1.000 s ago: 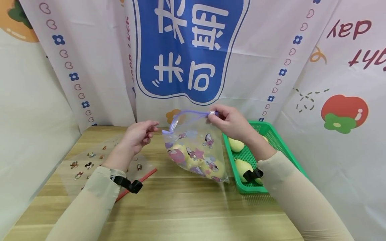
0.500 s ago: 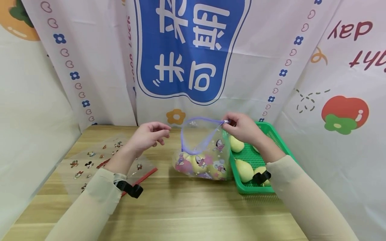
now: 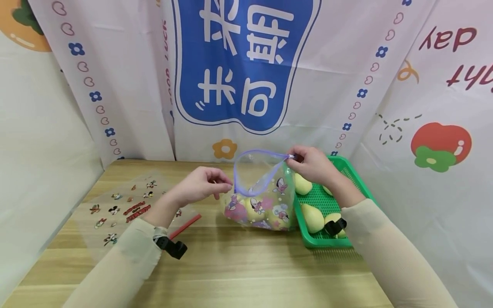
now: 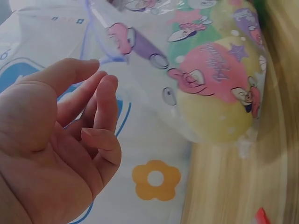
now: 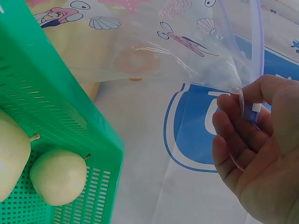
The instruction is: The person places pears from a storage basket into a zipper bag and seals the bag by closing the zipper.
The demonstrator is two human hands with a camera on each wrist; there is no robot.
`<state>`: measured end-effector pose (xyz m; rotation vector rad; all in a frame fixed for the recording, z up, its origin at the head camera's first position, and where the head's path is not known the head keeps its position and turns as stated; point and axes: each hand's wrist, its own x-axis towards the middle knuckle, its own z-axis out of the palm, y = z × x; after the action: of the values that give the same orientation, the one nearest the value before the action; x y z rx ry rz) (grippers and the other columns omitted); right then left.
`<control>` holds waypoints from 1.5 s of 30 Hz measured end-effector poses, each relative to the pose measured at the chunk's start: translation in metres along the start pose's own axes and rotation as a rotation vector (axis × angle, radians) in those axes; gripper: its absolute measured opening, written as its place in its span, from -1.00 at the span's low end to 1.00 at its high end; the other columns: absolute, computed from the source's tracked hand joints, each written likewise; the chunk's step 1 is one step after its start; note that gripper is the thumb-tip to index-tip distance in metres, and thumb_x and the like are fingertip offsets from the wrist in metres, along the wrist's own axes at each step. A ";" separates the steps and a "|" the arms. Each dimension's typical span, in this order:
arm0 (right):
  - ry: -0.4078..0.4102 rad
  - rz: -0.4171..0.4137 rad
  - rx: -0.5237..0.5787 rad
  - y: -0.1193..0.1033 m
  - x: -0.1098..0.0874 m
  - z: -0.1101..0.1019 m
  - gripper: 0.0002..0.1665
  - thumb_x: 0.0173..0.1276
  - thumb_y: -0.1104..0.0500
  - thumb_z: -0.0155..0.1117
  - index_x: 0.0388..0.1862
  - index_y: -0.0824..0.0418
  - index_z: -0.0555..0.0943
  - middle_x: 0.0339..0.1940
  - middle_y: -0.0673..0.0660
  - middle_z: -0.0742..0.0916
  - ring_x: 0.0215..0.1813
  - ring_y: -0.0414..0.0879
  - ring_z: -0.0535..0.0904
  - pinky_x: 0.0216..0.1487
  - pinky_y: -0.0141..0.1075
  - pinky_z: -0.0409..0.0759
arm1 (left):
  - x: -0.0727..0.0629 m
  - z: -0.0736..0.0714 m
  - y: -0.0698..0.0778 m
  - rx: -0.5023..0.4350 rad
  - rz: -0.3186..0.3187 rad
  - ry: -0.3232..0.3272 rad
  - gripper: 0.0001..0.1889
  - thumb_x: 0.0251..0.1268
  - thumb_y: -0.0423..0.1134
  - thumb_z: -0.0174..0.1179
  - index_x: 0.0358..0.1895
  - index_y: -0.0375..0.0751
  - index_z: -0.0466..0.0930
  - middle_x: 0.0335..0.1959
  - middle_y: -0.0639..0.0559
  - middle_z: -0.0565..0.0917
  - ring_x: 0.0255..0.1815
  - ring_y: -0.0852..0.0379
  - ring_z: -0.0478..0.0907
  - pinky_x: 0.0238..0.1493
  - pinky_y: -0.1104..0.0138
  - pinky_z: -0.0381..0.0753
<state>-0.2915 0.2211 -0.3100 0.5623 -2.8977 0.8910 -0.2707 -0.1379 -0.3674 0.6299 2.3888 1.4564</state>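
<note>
A clear zip bag [image 3: 265, 214] with a purple rim and cartoon prints stands on the table, pale yellow fruit inside it. Its mouth gapes. My right hand [image 3: 313, 166] pinches the rim's right corner between thumb and fingers, beside the white slider [image 5: 256, 108]. At the bag's left side my left hand [image 3: 200, 186] has its fingers loosely bent. The left wrist view shows nothing between that hand's thumb and fingertips, just short of the purple rim [image 4: 112, 59]. Whether the fingertips touch the bag is unclear.
Against the bag's right side stands a green basket [image 3: 327, 242] holding several pears [image 3: 312, 217]. On the left of the wooden table [image 3: 239, 273] lies another clear bag [image 3: 127, 199] with cartoon prints and a red strip [image 3: 186, 225]. A printed cloth [image 3: 327, 85] hangs behind.
My right hand has drawn the bag's corner to the right; the bag has turned upright, its mouth widening. My left hand has moved right, close to the rim.
</note>
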 end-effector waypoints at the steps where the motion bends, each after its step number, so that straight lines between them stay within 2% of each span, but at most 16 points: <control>1: -0.002 0.002 0.002 0.000 0.000 0.000 -0.78 0.64 0.06 0.25 0.00 0.13 0.76 -0.19 0.11 0.80 -0.20 0.02 0.63 -0.11 -0.15 0.62 | 0.000 0.002 -0.001 0.000 -0.003 -0.014 -0.78 0.54 -0.19 0.40 0.06 -0.24 0.79 -0.13 -0.09 0.79 -0.26 0.02 0.70 -0.16 0.27 0.74; 6: -0.006 -0.003 0.004 0.001 -0.001 0.001 -0.78 0.65 0.07 0.25 0.00 0.13 0.77 -0.20 0.10 0.79 -0.21 0.01 0.62 -0.12 -0.15 0.61 | 0.003 0.012 -0.004 -0.003 -0.019 -0.044 -0.82 0.51 -0.22 0.42 0.01 -0.24 0.81 -0.17 -0.10 0.82 -0.28 0.06 0.64 -0.28 0.35 0.70; 14: -0.007 -0.013 0.001 0.002 0.000 0.000 -0.79 0.64 0.06 0.26 0.00 0.12 0.77 -0.20 0.10 0.80 -0.21 0.01 0.63 -0.12 -0.15 0.62 | 0.005 0.018 -0.002 0.047 0.020 -0.011 -0.86 0.52 -0.21 0.42 -0.05 -0.18 0.87 -0.19 -0.07 0.85 -0.36 0.10 0.57 -0.35 0.37 0.63; 19: -0.009 -0.016 0.008 -0.001 -0.001 -0.004 -0.80 0.64 0.08 0.26 -0.01 0.12 0.77 -0.23 0.10 0.78 -0.23 0.02 0.61 -0.14 -0.15 0.60 | 0.000 0.005 -0.004 0.039 0.037 0.095 -0.83 0.55 -0.22 0.35 -0.06 -0.26 0.79 -0.19 -0.08 0.76 -0.32 0.05 0.64 -0.27 0.31 0.67; 25: -0.019 -0.018 0.031 0.000 -0.003 -0.008 -0.79 0.64 0.11 0.26 0.01 0.18 0.76 -0.26 0.12 0.76 -0.25 0.01 0.58 -0.18 -0.18 0.58 | -0.012 -0.021 -0.001 -0.004 0.040 0.247 -0.84 0.58 -0.25 0.29 -0.07 -0.31 0.72 -0.39 -0.02 0.68 -0.38 0.11 0.58 -0.39 0.35 0.44; 29: -0.029 -0.010 0.084 0.001 -0.006 -0.015 -0.78 0.64 0.13 0.26 0.01 0.22 0.76 -0.26 0.16 0.75 -0.27 0.01 0.56 -0.23 -0.25 0.55 | -0.021 -0.033 0.002 -0.013 0.060 0.312 -0.82 0.61 -0.24 0.29 -0.06 -0.34 0.71 -0.40 0.03 0.67 -0.37 0.13 0.59 -0.38 0.35 0.44; 32: -0.031 -0.001 0.131 0.003 -0.007 -0.021 -0.78 0.64 0.13 0.27 0.01 0.23 0.77 -0.22 0.20 0.78 -0.22 0.02 0.60 -0.18 -0.29 0.59 | -0.028 -0.040 0.004 -0.036 0.074 0.343 -0.80 0.65 -0.19 0.29 -0.03 -0.30 0.70 -0.40 0.08 0.66 -0.38 0.13 0.56 -0.39 0.36 0.44; 37: -0.060 0.021 0.211 0.006 -0.011 -0.028 -0.78 0.66 0.13 0.28 0.07 0.22 0.75 -0.07 0.19 0.86 -0.01 0.01 0.77 0.09 -0.26 0.71 | -0.035 -0.049 0.007 -0.087 0.116 0.368 -0.77 0.70 -0.12 0.24 0.03 -0.24 0.66 -0.32 0.10 0.72 -0.43 0.14 0.55 -0.50 0.40 0.43; 39: -0.076 0.033 0.233 0.005 -0.012 -0.029 -0.78 0.67 0.14 0.28 0.10 0.23 0.73 -0.05 0.18 0.87 0.02 0.00 0.80 0.14 -0.26 0.72 | -0.036 -0.051 0.007 -0.090 0.135 0.376 -0.77 0.71 -0.12 0.23 0.06 -0.25 0.65 -0.27 0.11 0.74 -0.44 0.15 0.56 -0.50 0.40 0.48; 41: -0.087 0.043 0.243 0.004 -0.013 -0.030 -0.79 0.66 0.14 0.30 0.10 0.23 0.72 -0.07 0.17 0.88 -0.01 -0.02 0.80 0.10 -0.29 0.71 | -0.036 -0.052 0.008 -0.087 0.152 0.387 -0.76 0.72 -0.13 0.22 0.08 -0.27 0.64 -0.25 0.10 0.73 -0.45 0.16 0.55 -0.48 0.39 0.53; 45: -0.103 0.059 0.270 0.001 -0.013 -0.033 -0.78 0.65 0.13 0.34 0.09 0.25 0.68 -0.16 0.17 0.86 -0.14 -0.05 0.77 -0.10 -0.31 0.67 | -0.036 -0.053 0.011 -0.105 0.168 0.393 -0.75 0.75 -0.15 0.17 0.11 -0.31 0.60 -0.29 0.08 0.63 -0.47 0.22 0.44 -0.46 0.41 0.53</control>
<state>-0.2809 0.2443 -0.2854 0.5569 -2.9175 1.3116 -0.2609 -0.1927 -0.3335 0.5736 2.5708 1.9179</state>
